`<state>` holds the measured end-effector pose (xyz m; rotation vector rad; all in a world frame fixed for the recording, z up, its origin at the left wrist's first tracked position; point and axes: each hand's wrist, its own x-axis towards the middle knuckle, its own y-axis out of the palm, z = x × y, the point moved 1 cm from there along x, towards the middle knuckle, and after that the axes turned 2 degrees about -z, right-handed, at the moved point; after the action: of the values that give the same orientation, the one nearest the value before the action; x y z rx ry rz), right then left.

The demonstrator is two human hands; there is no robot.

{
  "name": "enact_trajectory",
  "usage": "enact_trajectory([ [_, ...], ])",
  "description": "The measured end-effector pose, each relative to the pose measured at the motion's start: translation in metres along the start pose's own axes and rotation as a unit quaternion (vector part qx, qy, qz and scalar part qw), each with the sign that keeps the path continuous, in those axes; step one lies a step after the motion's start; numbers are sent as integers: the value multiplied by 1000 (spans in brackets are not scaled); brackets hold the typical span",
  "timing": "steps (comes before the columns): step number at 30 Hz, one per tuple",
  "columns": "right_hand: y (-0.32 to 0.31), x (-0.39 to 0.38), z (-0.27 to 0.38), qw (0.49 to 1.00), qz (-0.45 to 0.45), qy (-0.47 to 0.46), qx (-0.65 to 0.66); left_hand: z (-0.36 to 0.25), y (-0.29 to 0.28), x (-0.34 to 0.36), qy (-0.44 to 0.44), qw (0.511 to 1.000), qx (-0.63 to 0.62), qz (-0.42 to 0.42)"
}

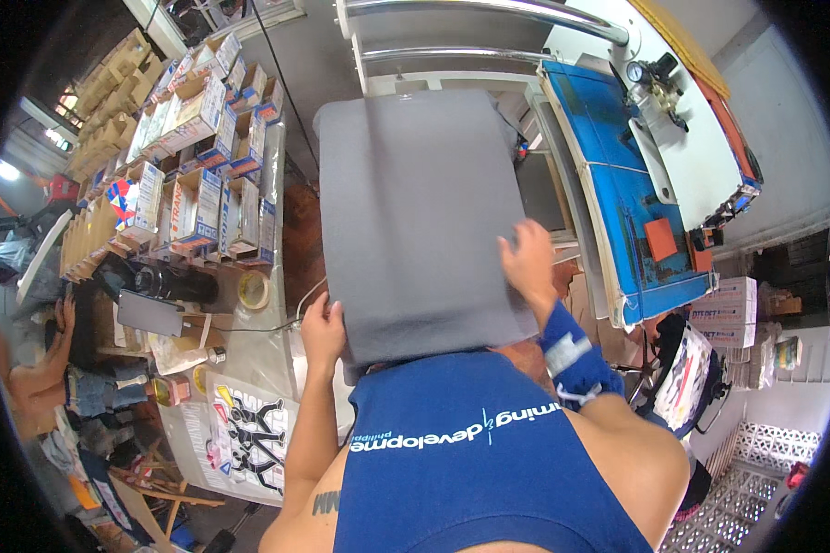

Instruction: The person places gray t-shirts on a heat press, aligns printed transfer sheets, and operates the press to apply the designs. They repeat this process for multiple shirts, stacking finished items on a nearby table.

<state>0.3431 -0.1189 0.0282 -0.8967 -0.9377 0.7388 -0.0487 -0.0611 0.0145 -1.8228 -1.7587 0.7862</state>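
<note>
A grey shirt (420, 203) lies smooth over a flat rectangular board in front of me, with a small mark near its far edge. At the near left corner, my left hand (324, 334) is closed on the cloth's edge, its thumb on the side and the other fingers partly hidden. Farther up on the opposite side, my right hand (530, 265) has its fingers bent over the right edge, gripping the cloth there. A blue band (572, 355) wraps my right forearm. The near end of the shirt hangs close to my body.
Right of the board stands a blue-framed screen (632, 184) on a white table, with a pressure gauge (634, 71) behind. Stacked open cartons (194, 115) fill the left table, near a tape roll (254, 289), a phone (150, 313) and a printed sheet (247, 433). Another person's arm (41, 364) is far left.
</note>
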Motion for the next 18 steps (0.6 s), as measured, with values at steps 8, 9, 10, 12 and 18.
enact_trajectory([
  [8, 138, 203, 126, 987, 54, -151, 0, 91, -26, -95, -108, 982, -87, -132],
  [9, 150, 223, 133, 989, 55, -136, -17, 102, -33, -116, -132, 975, -100, -148],
  [10, 160, 242, 135, 988, 75, -129, -25, 111, -38, -139, -177, 961, -108, -181],
  [12, 177, 266, 130, 985, 115, -105, -70, 128, -48, -172, -227, 941, -105, -229],
  [18, 187, 304, 126, 947, 143, -270, -97, 179, -55, -224, -327, 906, 41, -264],
])
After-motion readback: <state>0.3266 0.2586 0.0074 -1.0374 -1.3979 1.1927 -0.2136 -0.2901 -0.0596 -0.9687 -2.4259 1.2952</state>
